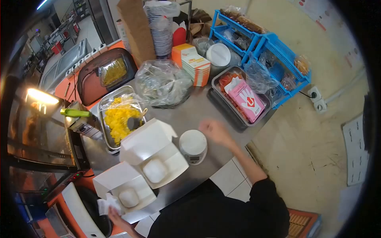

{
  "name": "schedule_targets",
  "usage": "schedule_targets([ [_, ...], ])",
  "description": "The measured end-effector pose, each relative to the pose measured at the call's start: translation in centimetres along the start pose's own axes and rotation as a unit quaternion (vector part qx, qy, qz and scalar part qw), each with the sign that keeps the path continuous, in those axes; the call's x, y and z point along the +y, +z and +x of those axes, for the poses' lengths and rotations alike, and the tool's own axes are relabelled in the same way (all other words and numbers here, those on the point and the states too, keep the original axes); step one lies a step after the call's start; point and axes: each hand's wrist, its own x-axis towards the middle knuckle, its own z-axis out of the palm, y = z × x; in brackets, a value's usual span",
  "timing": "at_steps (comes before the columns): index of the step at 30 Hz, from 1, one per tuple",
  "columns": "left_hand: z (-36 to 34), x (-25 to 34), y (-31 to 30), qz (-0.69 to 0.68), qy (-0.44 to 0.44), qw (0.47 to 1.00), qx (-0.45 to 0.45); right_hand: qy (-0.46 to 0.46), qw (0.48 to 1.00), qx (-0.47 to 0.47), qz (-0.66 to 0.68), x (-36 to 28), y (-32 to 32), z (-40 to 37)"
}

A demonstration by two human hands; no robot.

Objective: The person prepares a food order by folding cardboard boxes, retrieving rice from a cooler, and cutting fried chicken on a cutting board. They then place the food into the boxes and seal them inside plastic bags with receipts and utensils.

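Observation:
My right hand [214, 131] hovers over the steel counter [190, 113], blurred, just right of a small white round scale [192, 144]; nothing shows in it. My left hand [116, 217] is at the counter's near edge, holding a crumpled white piece [105, 205] against the nearer open white box [125, 188]. That box holds a white rice mound [129, 197]. A second open white box [158, 156] beside the scale holds another rice mound [154, 170].
A metal tray of yellow food [119, 117] with a scoop stands left of the boxes. Behind are a clear plastic bag [162, 83], stacked orange-white cartons [196, 65], a tray with a pink glove box [246, 99], and blue baskets [274, 47].

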Motion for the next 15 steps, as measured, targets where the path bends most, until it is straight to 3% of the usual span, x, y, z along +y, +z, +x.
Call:
schedule_targets([
  [1, -0.5, -0.6, -0.1, -0.029, 0.087, 0.993, 0.077, -0.064, 0.973, 0.176, 0.135, 2.9, -2.9, 2.1],
  [2, -1.6, 2.8, 0.5, -0.022, 0.092, 0.992, 0.077, -0.003, 0.948, 0.315, 0.046, 6.0, -6.6, 4.2],
  [3, -3.1, 8.4, 1.2, 0.012, 0.073, 0.985, 0.157, 0.046, 0.833, 0.544, 0.090, 9.7, -8.9, 6.3],
  [4, -4.1, 12.2, 2.0, 0.044, 0.053, 0.969, 0.237, 0.106, 0.788, 0.595, 0.115, 16.8, -11.9, 8.0],
  [5, -4.6, 13.9, 2.6, 0.048, 0.053, 0.968, 0.242, 0.165, 0.738, 0.640, 0.137, 22.0, -13.8, 9.3],
  [6, -5.3, 15.2, 3.0, 0.092, 0.073, 0.966, 0.230, 0.165, 0.742, 0.634, 0.140, 20.9, -14.7, 9.2],
  [7, -6.4, 16.0, 3.3, 0.139, 0.090, 0.962, 0.217, 0.218, 0.728, 0.567, 0.318, 17.2, -16.2, 8.2],
  [8, -6.6, 15.2, 3.7, 0.071, 0.119, 0.968, 0.209, 0.266, 0.685, 0.477, 0.482, 15.4, -17.0, 7.5],
  [12, -9.2, 18.0, 6.7, 0.131, 0.177, 0.968, 0.116, 0.257, 0.703, 0.522, 0.409, 18.5, -16.6, 9.6],
  [14, -10.7, 20.0, 8.2, 0.146, 0.171, 0.970, 0.092, -0.004, 0.759, 0.625, 0.180, 16.6, -15.9, 9.7],
  [15, -11.2, 19.7, 8.6, 0.130, 0.202, 0.967, 0.081, -0.006, 0.762, 0.620, 0.186, 13.4, -15.2, 8.7],
])
